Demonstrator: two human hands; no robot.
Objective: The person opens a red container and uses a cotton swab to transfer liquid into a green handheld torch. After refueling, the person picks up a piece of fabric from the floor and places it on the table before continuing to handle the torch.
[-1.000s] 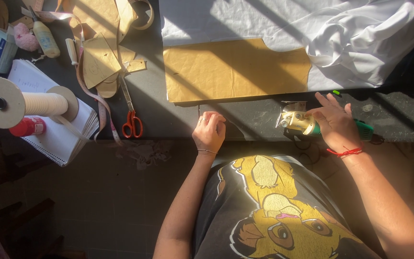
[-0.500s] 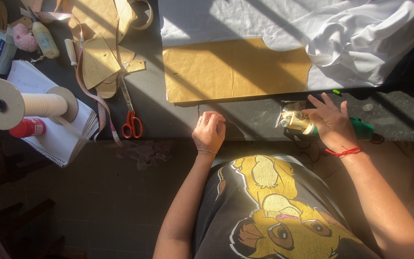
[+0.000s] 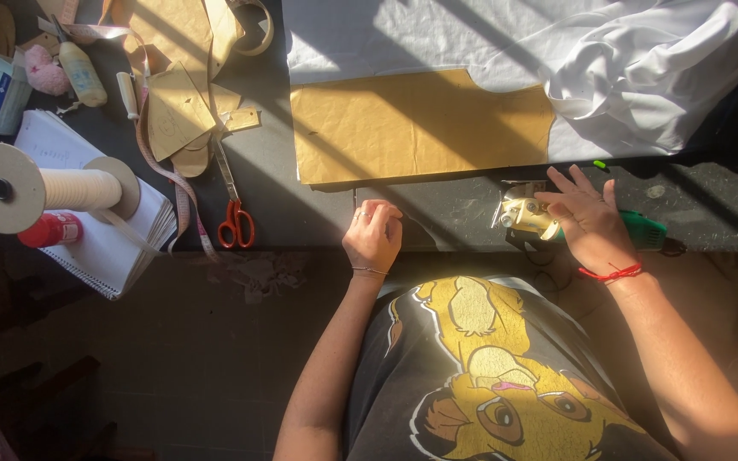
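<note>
My right hand (image 3: 589, 224) lies spread over the green cutter (image 3: 548, 220) at the worktop (image 3: 446, 213)'s near edge; my left hand (image 3: 372, 236) rests curled and empty beside the brown pattern (image 3: 420, 124).

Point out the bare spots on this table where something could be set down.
Free: the dark strip between the red-handled scissors and the left hand; the tabletop between both hands, below the tan pattern. Crowded: the far left around the spool and notebook.
</note>
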